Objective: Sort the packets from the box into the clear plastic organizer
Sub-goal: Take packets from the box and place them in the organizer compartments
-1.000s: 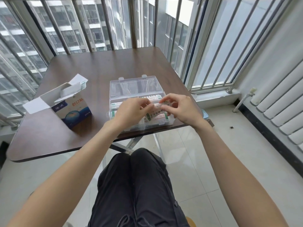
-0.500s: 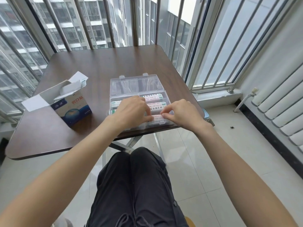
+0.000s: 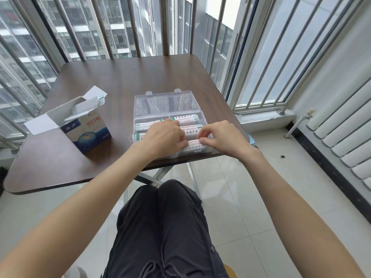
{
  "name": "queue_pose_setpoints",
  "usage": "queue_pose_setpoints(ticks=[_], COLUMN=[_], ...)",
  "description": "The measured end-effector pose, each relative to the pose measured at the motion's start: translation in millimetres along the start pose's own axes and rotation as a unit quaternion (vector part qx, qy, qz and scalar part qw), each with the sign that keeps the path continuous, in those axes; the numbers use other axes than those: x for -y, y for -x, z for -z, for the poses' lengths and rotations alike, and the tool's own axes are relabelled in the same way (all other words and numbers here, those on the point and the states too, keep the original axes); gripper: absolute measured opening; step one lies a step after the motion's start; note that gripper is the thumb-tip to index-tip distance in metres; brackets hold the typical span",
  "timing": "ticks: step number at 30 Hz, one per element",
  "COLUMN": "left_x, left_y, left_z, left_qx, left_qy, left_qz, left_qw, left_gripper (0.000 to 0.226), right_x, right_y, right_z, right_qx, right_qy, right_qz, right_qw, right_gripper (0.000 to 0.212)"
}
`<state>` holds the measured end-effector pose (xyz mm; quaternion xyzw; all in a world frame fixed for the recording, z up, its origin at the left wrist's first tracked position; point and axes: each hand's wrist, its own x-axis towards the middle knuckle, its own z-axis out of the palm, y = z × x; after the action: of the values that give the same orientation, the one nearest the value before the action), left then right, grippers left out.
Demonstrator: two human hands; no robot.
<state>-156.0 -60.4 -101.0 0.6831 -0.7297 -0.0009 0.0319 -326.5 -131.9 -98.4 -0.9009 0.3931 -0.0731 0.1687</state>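
Observation:
A clear plastic organizer [image 3: 138,112] lies at the table's near edge, its lid folded back flat. White packets with green ends [image 3: 185,118] fill its compartments. Both my hands are over its front right compartment. My left hand [image 3: 163,138] and my right hand [image 3: 219,137] pinch the two ends of one white packet [image 3: 194,143] lying low in that compartment. The blue and white box [image 3: 91,130] stands open to the left, flaps up, with a few packets showing at its far corner.
The dark brown table [image 3: 124,77] is bordered by window bars at the back and right. A white radiator [image 3: 345,137] lines the right wall. My knees sit under the table's near edge, above a tiled floor.
Both hands have moved down and toward me with the packet, from above the middle of the organizer to its front right compartment.

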Motion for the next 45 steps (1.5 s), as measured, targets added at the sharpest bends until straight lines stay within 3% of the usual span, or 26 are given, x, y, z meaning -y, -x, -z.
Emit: queue_pose_setpoints(ticks=[7,15,28,32,37,41,43,45], left_x=[0,2,4,9,40,92,114,142], left_y=[3,3,5,12,47,82,93,107], left_z=[-1,-2,-1,8,23,29,30,38], left_qx=[-0.016,-0.02,-0.05,-0.103,-0.279,-0.386,-0.372,-0.312], left_qy=[-0.02,0.008,0.041,0.064,0.111,0.076,0.062,0.035], left_qz=[-0.011,0.002,0.0,-0.024,-0.05,0.06,0.122,0.187], left_qw=[1.0,1.0,0.998,0.992,0.953,0.917,0.918,0.931], left_gripper=[0.041,0.042,0.035,0.029,0.023,0.021,0.037,0.067], right_x=[6,17,17,14,45,97,115,147], right_y=[1,5,11,12,1,-42,-62,-88], right_z=[-4,-6,-14,-10,1,-6,-11,-15], right_qx=[-0.05,-0.064,-0.104,-0.174,-0.292,-0.286,-0.266,-0.22], right_qy=[0.072,-0.001,0.022,-0.011,-0.139,-0.154,-0.141,-0.144], right_qz=[-0.022,-0.077,-0.089,-0.07,0.074,0.154,0.171,0.192], right_qw=[0.996,0.995,0.99,0.982,0.943,0.933,0.938,0.945], right_gripper=[0.014,0.02,0.018,0.018,0.013,0.014,0.014,0.016])
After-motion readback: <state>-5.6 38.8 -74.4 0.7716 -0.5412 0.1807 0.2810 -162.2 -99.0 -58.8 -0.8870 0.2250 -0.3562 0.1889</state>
